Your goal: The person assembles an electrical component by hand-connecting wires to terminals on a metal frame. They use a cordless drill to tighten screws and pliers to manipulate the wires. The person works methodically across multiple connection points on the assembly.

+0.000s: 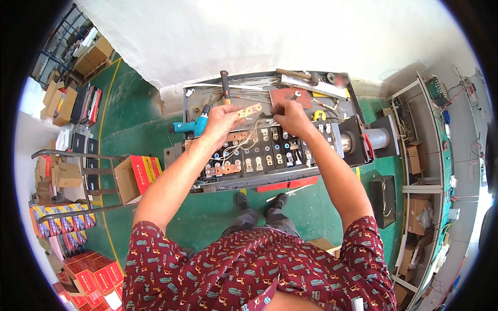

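Note:
My left hand (222, 124) pinches a flat copper connecting bar (251, 110) with holes, held over the far side of a battery pack (270, 147). Beside it, the fingers of my right hand (293, 119) are closed near the bar's right end; what they hold, if anything, is hidden. The pack is a row of black cells with metal terminals on top. Other copper bars (224, 169) lie across its left part. Thin pale wires (244, 142) trail over the cells below my hands. To the left of my left hand rests a teal power drill (192, 126).
A hammer (225, 85) with a black and orange handle lies behind the drill. Farther back are a reddish board (288, 98), a wooden-handled hammer (298, 74) and metal strips. A cart (88, 171) with an open carton (137, 176) stands left; shelving (423, 189) stands right.

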Motion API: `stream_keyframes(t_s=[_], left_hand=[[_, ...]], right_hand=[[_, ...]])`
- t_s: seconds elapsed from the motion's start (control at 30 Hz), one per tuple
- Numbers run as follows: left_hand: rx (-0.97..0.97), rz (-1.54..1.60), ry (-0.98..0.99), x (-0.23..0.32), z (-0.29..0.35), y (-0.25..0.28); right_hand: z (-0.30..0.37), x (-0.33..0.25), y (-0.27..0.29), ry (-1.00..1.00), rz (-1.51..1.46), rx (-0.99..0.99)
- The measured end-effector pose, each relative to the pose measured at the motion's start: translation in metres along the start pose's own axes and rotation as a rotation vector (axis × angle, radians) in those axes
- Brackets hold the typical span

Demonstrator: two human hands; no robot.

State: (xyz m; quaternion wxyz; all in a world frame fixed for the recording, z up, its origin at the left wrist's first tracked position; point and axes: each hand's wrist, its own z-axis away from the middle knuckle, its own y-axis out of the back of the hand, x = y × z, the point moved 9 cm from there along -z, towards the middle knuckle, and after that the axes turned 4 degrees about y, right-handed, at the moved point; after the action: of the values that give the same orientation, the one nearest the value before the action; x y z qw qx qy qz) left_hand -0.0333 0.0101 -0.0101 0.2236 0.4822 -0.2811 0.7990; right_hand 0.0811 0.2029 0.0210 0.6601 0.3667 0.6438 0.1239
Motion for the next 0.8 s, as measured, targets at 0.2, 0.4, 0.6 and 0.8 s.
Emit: stream_keyframes(t_s=[0.2, 0.4, 0.6, 0.8], left_hand=[[-0.013, -0.123, 0.018, 0.009, 0.012, -0.001], [-0.19, -0.163, 0.215, 0.002, 0.036, -0.024], [-0.049, -0.013, 0.244, -0.004, 0.07, -0.028], [0.216, 0.199, 0.178, -0.055, 0.11, -0.021]], right_hand=[[0.014, -0.03, 0.034, -0.099, -0.1, 0.085], [0.029, -0.043, 0.048, -0.109, -0.145, 0.14], [0.039, -0.042, 0.051, -0.08, -0.128, 0.161], [0.043, -0.052, 0.044, 0.018, -0.113, 0.126]])
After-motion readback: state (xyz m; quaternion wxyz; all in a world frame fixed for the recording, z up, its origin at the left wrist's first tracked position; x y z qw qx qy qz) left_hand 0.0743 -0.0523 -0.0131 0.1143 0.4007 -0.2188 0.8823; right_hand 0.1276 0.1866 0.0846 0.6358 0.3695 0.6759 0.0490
